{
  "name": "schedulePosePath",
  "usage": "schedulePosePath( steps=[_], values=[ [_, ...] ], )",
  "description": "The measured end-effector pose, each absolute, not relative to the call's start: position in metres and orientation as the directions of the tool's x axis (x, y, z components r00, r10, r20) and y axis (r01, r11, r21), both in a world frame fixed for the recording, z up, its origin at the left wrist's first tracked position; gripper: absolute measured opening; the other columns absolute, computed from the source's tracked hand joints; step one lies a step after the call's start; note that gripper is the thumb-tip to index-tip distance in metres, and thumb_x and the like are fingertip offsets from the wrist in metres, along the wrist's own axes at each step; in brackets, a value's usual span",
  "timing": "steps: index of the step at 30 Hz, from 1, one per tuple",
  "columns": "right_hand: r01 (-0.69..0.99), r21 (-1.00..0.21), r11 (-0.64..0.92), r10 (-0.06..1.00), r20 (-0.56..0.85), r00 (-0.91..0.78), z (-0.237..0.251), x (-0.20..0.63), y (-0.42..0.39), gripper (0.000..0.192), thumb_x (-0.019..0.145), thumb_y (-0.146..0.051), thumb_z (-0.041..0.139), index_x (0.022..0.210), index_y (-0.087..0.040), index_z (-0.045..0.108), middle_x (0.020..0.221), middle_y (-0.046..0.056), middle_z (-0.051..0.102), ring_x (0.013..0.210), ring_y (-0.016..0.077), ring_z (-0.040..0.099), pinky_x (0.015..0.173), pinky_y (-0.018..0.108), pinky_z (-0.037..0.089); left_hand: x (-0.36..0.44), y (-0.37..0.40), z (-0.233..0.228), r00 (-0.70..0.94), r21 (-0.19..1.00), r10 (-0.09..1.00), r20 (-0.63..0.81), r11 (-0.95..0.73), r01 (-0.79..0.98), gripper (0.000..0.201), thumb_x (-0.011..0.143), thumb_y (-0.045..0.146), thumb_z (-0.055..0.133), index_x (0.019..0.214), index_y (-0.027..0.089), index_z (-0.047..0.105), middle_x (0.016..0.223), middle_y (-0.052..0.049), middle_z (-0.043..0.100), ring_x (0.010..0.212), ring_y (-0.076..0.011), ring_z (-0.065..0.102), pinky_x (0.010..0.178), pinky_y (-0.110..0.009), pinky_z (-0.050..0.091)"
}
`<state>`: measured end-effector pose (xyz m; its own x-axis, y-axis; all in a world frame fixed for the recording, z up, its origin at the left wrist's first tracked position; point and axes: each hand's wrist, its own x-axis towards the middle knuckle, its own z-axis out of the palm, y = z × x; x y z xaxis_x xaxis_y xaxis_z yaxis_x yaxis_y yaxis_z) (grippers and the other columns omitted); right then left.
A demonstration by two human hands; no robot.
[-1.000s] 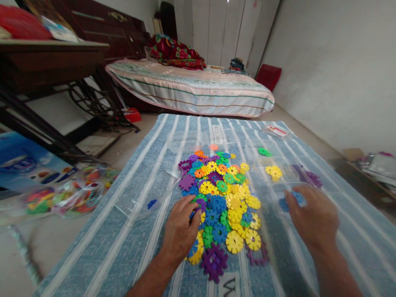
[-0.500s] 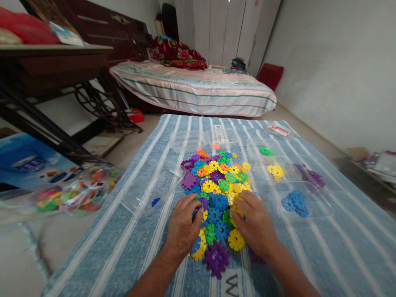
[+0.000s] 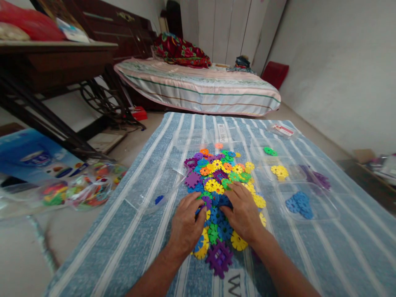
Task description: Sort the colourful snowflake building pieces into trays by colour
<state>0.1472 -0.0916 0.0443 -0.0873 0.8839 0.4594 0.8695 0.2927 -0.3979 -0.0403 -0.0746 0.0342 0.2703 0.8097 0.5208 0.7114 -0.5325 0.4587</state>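
Heap of toothed plastic discs (image 3: 222,181), many colours, seemingly interlocking

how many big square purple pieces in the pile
2: one purple square piece at the pile's near edge below the hands, another at its left edge. More may be hidden under the hands.

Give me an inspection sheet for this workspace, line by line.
Surface: blue striped mat spread on the floor.
Job's things: pile of coloured gear pieces; clear trays with blue pieces, yellow pieces, a green piece.
Clutter: bag of coloured toys left of the mat.
Hands: left hand and right hand rest on the pile, fingers curled among the pieces; grip hidden.
Cables: nothing seen.
Surroundings: bed, dark wooden table, white wall.
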Motion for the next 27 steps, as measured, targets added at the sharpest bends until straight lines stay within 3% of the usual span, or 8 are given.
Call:
schedulePosePath(
  steps=[3, 6, 9, 12, 15, 18, 24, 27],
  values=[
    [0.811, -0.500, 0.304, 0.875, 0.484, -0.029, 0.044, 0.148, -0.093, 0.005, 0.074, -0.018, 0.063, 0.074, -0.022, 0.061, 0.104, 0.009, 0.064, 0.111, 0.0252, 0.053, 0.098, 0.047, 0.043, -0.040, -0.075, 0.035, 0.267, 0.462, 0.817, 0.512, -0.524, 0.716, 0.013, 0.084, 0.022, 0.051, 0.084, 0.019, 0.063, 0.105, -0.010, 0.067, 0.103, -0.0238, 0.062, 0.090, -0.043, 0.052],
    [0.754, -0.595, 0.279, 0.877, 0.478, 0.052, 0.052, 0.153, -0.098, 0.010, 0.078, -0.023, 0.060, 0.068, -0.023, 0.058, 0.098, 0.006, 0.065, 0.104, 0.0221, 0.057, 0.094, 0.044, 0.046, -0.040, -0.075, 0.035, 0.267, 0.468, 0.816, 0.513, -0.527, 0.710, 0.013, 0.084, 0.023, 0.051, 0.084, 0.019, 0.064, 0.105, -0.009, 0.067, 0.103, -0.0233, 0.062, 0.090, -0.042, 0.052],
    [0.752, -0.612, 0.244, 0.853, 0.504, 0.134, 0.064, 0.171, -0.105, 0.012, 0.081, -0.029, 0.058, 0.069, -0.023, 0.059, 0.099, 0.006, 0.065, 0.102, 0.0215, 0.059, 0.091, 0.042, 0.047, -0.041, -0.075, 0.035, 0.269, 0.474, 0.818, 0.508, -0.526, 0.706, 0.013, 0.083, 0.023, 0.051, 0.084, 0.020, 0.064, 0.105, -0.009, 0.067, 0.103, -0.0230, 0.062, 0.090, -0.042, 0.052],
    [0.854, -0.495, 0.158, 0.773, 0.601, 0.206, 0.074, 0.208, -0.114, 0.016, 0.083, -0.033, 0.056, 0.071, -0.022, 0.059, 0.097, 0.007, 0.066, 0.098, 0.0226, 0.060, 0.090, 0.042, 0.046, -0.041, -0.074, 0.035, 0.271, 0.475, 0.818, 0.507, -0.528, 0.704, 0.013, 0.084, 0.023, 0.051, 0.084, 0.020, 0.063, 0.105, -0.008, 0.067, 0.103, -0.0228, 0.062, 0.091, -0.041, 0.052],
    [0.957, -0.280, -0.072, 0.676, 0.692, 0.253, 0.079, 0.248, -0.125, 0.021, 0.083, -0.037, 0.055, 0.072, -0.020, 0.060, 0.092, 0.011, 0.065, 0.092, 0.0262, 0.060, 0.086, 0.045, 0.046, -0.041, -0.073, 0.035, 0.273, 0.471, 0.815, 0.511, -0.531, 0.704, 0.013, 0.084, 0.024, 0.051, 0.084, 0.020, 0.063, 0.106, -0.008, 0.067, 0.103, -0.0226, 0.062, 0.091, -0.041, 0.052],
    [0.965, -0.162, -0.205, 0.654, 0.711, 0.258, 0.078, 0.267, -0.132, 0.023, 0.082, -0.039, 0.055, 0.079, -0.017, 0.062, 0.088, 0.012, 0.065, 0.090, 0.0280, 0.059, 0.084, 0.046, 0.045, -0.041, -0.073, 0.034, 0.272, 0.469, 0.815, 0.511, -0.530, 0.707, 0.012, 0.084, 0.024, 0.051, 0.084, 0.020, 0.063, 0.105, -0.008, 0.067, 0.104, -0.0226, 0.061, 0.091, -0.040, 0.051],
    [0.964, -0.252, 0.081, 0.743, 0.660, 0.110, 0.060, 0.229, -0.125, 0.018, 0.085, -0.033, 0.053, 0.087, -0.019, 0.064, 0.096, 0.010, 0.065, 0.100, 0.0253, 0.057, 0.089, 0.045, 0.045, -0.041, -0.073, 0.034, 0.277, 0.449, 0.816, 0.507, -0.525, 0.723, 0.013, 0.084, 0.024, 0.051, 0.084, 0.020, 0.063, 0.105, -0.009, 0.067, 0.101, -0.0228, 0.062, 0.089, -0.041, 0.052],
    [0.960, -0.245, 0.136, 0.807, 0.590, 0.036, 0.051, 0.205, -0.117, 0.019, 0.086, -0.034, 0.053, 0.089, -0.019, 0.064, 0.100, 0.012, 0.064, 0.107, 0.0274, 0.053, 0.091, 0.047, 0.045, -0.041, -0.072, 0.035, 0.279, 0.446, 0.814, 0.510, -0.528, 0.723, 0.013, 0.084, 0.023, 0.050, 0.084, 0.020, 0.063, 0.104, -0.008, 0.067, 0.101, -0.0225, 0.062, 0.088, -0.040, 0.052]
  ],
)
